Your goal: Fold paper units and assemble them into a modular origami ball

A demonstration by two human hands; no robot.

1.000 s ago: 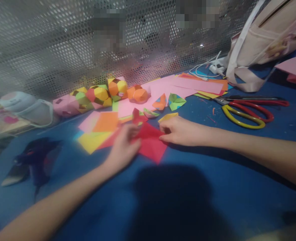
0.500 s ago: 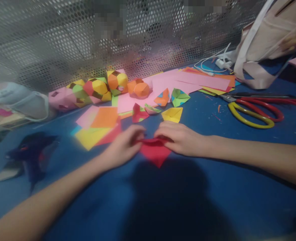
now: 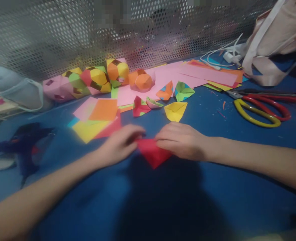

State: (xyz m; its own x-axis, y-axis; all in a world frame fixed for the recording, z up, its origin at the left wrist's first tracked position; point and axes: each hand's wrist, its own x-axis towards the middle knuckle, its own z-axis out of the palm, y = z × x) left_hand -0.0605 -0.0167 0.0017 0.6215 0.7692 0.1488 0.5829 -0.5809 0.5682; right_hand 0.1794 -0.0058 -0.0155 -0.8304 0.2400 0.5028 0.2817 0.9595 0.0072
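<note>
A red sheet of paper (image 3: 153, 153), folded into a triangle, lies on the blue table with its point toward me. My left hand (image 3: 121, 144) pinches its left corner, thumb and fingers closed. On the right side, my right hand (image 3: 179, 140) presses its closed fingers on the folded top edge. Just beyond that hand stands a yellow folded paper piece (image 3: 175, 111). Other folded pieces, one red and green (image 3: 140, 107), one orange and blue (image 3: 166, 91) and one green (image 3: 184, 91), sit farther back.
Loose coloured squares (image 3: 104, 109) lie left of centre. Behind them stand several paper balls (image 3: 96, 80) and pink sheets (image 3: 183, 75). Scissors (image 3: 258, 112) and a bag (image 3: 276, 36) are at right. A dark blue glue gun (image 3: 24, 147) is at left. A perforated metal panel (image 3: 69, 33) borders the back.
The red paper's top fold, which stood slightly raised, now looks flatter. My right hand has shifted a little over the paper. The whole view has moved slightly.
</note>
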